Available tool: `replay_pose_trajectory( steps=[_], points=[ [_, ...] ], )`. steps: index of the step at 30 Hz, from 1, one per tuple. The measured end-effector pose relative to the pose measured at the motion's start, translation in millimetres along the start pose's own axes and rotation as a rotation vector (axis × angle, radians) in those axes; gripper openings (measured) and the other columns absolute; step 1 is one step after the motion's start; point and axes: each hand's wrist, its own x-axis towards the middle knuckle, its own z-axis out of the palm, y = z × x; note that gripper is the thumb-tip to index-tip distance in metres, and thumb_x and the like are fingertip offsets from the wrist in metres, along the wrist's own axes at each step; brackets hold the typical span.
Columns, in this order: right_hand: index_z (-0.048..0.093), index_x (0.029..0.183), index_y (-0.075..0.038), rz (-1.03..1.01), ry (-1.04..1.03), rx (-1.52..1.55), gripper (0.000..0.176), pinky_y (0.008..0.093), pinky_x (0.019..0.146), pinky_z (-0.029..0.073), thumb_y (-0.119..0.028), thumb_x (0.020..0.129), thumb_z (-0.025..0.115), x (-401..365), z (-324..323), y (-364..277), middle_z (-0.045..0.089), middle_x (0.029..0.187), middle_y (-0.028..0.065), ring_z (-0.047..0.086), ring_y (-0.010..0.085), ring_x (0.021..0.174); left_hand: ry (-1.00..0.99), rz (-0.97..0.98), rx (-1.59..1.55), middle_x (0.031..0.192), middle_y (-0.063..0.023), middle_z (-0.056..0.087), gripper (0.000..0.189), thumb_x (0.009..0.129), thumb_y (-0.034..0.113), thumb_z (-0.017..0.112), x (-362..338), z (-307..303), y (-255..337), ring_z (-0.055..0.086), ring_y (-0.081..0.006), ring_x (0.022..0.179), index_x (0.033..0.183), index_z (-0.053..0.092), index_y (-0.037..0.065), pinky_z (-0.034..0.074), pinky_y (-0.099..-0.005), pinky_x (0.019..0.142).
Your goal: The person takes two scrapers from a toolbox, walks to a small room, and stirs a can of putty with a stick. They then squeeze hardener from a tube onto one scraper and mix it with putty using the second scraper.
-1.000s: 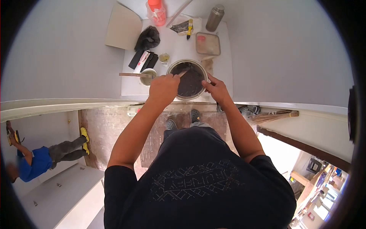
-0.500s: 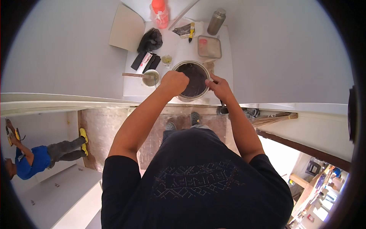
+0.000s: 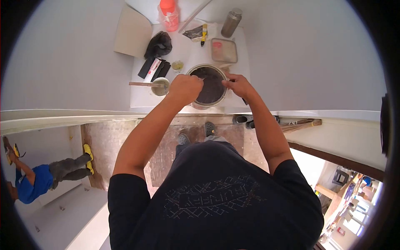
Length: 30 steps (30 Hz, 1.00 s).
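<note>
A round metal can stands at the front of the white surface, dark brown-grey inside. My left hand is closed at the can's left edge, fingertips turned inward over the opening. What its fingers hold, if anything, is hidden. At the right edge of the can, my right hand grips the rim, thumb on the inner side. A dark, narrow thing shows below that wrist; I cannot make out what it is. Left of the can is a small tub with a flat wooden stick across it.
Behind the can are a small cup, a lidded plastic container, a yellow-handled paintbrush, a metal flask, a pink bottle and a black plastic bag. Panels flank both sides. Another person stands at the left.
The view has shifted slightly, moving the tabletop things left. My right hand has slid a little farther back along the rim. My left hand stays closed at the can's left edge.
</note>
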Motion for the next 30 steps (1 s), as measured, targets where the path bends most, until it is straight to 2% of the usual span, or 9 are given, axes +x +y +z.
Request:
replay_pose_trajectory(
  steps=[6,10,16,19,22,30],
  points=[
    [0.055,0.135,-0.012,-0.006,-0.028,0.012,0.052,0.033,0.078,0.048,-0.026,0.086,0.068,-0.6,-2.1,-4.2,0.069,0.091,0.0124,0.062,0.0199,0.08,-0.154,0.074,0.054,0.083,-0.0101,0.07,0.014,0.081,0.012,0.057,32.6,12.9,-1.4,0.07,-0.0283,0.078,0.083,0.07,0.009,0.055,-0.0411,0.065],
    [0.057,0.133,-0.014,-0.028,-0.013,-0.029,0.049,0.0331,0.08,0.048,-0.024,0.087,0.067,4.4,-5.2,1.1,0.07,0.093,0.0128,0.063,0.0204,0.082,-0.204,0.068,0.065,0.082,-0.0097,0.07,0.014,0.08,0.012,0.057,26.5,9.3,-5.2,0.069,-0.0284,0.078,0.083,0.07,0.008,0.055,-0.0414,0.065],
    [0.059,0.132,-0.015,-0.076,-0.034,-0.044,0.047,0.0339,0.081,0.048,-0.023,0.086,0.066,4.4,-5.6,2.3,0.07,0.093,0.0142,0.063,0.0216,0.085,-0.042,0.038,-0.014,0.08,-0.0088,0.067,0.013,0.081,0.012,0.057,-11.8,-5.6,-5.7,0.068,-0.0285,0.076,0.087,0.068,0.008,0.054,-0.041,0.065],
    [0.059,0.131,-0.016,-0.053,-0.057,-0.044,0.047,0.0335,0.081,0.048,-0.021,0.085,0.066,1.3,-10.1,-9.9,0.07,0.091,0.0134,0.062,0.0208,0.084,0.031,0.082,-0.007,0.079,-0.0082,0.066,0.012,0.081,0.011,0.056,-9.2,-2.0,-3.8,0.068,-0.0281,0.075,0.087,0.066,0.008,0.054,-0.0404,0.065],
    [0.059,0.131,-0.017,-0.032,-0.08,-0.072,0.046,0.0325,0.08,0.047,-0.021,0.085,0.066,1.1,-12.0,-14.6,0.069,0.089,0.0121,0.061,0.0192,0.083,0.008,0.077,0.003,0.08,-0.008,0.068,0.014,0.082,0.011,0.056,6.3,-0.4,0.3,0.069,-0.0274,0.075,0.089,0.068,0.008,0.054,-0.0405,0.064],
    [0.06,0.13,-0.019,-0.065,-0.07,0.01,0.044,0.0332,0.082,0.048,-0.02,0.086,0.066,5.4,-6.0,0.1,0.07,0.091,0.0124,0.062,0.0193,0.083,-0.28,0.132,0.101,0.086,-0.0085,0.07,0.02,0.082,0.009,0.055,28.4,17.4,4.3,0.07,-0.0277,0.082,0.095,0.07,0.009,0.055,-0.0407,0.065]
  ],
)
